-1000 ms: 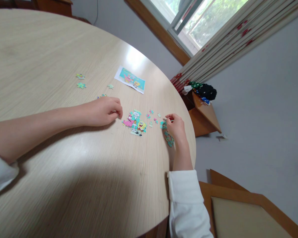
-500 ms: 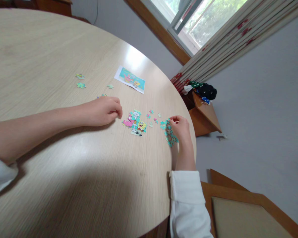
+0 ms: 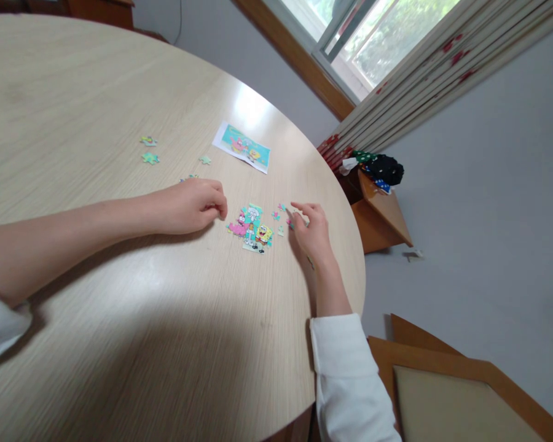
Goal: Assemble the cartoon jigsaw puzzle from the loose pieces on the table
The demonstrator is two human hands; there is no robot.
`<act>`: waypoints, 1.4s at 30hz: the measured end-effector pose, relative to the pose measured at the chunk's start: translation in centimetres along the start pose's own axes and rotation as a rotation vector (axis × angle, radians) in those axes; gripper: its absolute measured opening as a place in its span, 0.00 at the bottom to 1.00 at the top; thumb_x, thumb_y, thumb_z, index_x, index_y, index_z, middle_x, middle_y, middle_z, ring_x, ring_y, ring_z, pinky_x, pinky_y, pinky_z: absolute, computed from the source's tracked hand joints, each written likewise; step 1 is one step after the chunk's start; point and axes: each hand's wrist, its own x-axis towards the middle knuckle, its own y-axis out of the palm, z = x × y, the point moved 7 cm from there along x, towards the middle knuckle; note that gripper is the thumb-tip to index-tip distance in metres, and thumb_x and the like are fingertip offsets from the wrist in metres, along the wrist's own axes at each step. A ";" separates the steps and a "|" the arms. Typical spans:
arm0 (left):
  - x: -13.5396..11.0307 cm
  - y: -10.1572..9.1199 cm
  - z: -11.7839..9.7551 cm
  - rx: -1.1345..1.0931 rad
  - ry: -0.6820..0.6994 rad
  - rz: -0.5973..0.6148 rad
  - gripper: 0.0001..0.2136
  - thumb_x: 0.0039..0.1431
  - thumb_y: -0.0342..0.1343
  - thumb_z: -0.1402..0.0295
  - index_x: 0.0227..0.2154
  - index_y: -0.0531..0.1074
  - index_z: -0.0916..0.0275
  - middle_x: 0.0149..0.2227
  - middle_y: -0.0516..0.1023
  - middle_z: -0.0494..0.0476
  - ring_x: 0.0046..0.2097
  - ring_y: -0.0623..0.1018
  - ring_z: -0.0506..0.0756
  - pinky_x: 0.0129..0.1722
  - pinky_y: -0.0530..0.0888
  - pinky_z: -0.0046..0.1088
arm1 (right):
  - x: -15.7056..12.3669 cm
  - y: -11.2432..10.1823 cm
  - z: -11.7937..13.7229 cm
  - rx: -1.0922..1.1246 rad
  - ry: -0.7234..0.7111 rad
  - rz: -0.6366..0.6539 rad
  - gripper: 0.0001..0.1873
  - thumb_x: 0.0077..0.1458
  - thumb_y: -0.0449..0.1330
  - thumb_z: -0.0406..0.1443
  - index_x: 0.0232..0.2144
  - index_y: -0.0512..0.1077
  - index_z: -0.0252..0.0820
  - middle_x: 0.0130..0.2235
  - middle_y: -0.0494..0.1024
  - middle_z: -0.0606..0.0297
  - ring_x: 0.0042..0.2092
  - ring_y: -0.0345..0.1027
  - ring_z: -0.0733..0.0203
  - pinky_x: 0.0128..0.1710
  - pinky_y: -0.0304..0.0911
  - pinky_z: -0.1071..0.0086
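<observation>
A partly joined cartoon puzzle (image 3: pixel 252 228) lies on the round wooden table (image 3: pixel 120 319). My left hand (image 3: pixel 191 205) rests just left of it, fingers curled under with the tips on the tabletop. My right hand (image 3: pixel 309 231) lies to the puzzle's right, fingers stretched toward several small loose pieces (image 3: pixel 276 215), and it covers the teal cluster of pieces there. Whether a fingertip touches a piece is unclear.
A printed reference picture (image 3: pixel 242 147) lies farther back. Loose pieces (image 3: pixel 150 158) sit at the far left of the table. Off the table's right edge stand a wooden stand with dark cloth (image 3: pixel 378 184) and a chair seat (image 3: pixel 447 402).
My right hand has left the teal cluster near the table's edge, moved left toward the small loose pieces, and its fingers have stretched out. My left hand has stayed put.
</observation>
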 end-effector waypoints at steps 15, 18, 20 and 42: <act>0.0 0.0 -0.1 -0.001 0.006 0.013 0.16 0.55 0.44 0.69 0.33 0.79 0.63 0.38 0.75 0.55 0.39 0.73 0.52 0.46 0.69 0.28 | -0.6 1.6 -0.3 -0.157 0.020 0.200 0.20 0.59 0.52 0.36 0.51 0.76 0.53 0.55 0.70 0.54 0.55 0.62 0.44 0.54 0.54 0.42; 0.0 0.0 -0.1 -0.004 0.002 0.018 0.16 0.55 0.44 0.69 0.33 0.79 0.63 0.38 0.75 0.56 0.39 0.73 0.52 0.46 0.69 0.28 | -0.6 1.2 -0.1 -0.136 0.028 0.188 0.18 0.59 0.54 0.37 0.49 0.77 0.52 0.53 0.71 0.54 0.55 0.63 0.45 0.56 0.53 0.42; 0.0 0.1 -0.1 -0.007 -0.010 0.026 0.17 0.55 0.44 0.68 0.33 0.79 0.63 0.39 0.75 0.56 0.40 0.73 0.52 0.47 0.68 0.29 | -0.6 1.1 0.0 -0.123 0.030 0.184 0.16 0.58 0.55 0.38 0.47 0.77 0.51 0.52 0.71 0.54 0.56 0.63 0.45 0.57 0.53 0.43; 0.0 -0.1 -0.3 -0.013 0.013 0.014 0.16 0.55 0.45 0.68 0.33 0.79 0.62 0.37 0.75 0.56 0.39 0.74 0.53 0.47 0.69 0.29 | -0.4 0.8 -0.1 -0.075 0.021 0.132 0.13 0.56 0.59 0.41 0.42 0.78 0.47 0.49 0.73 0.54 0.53 0.66 0.47 0.54 0.56 0.47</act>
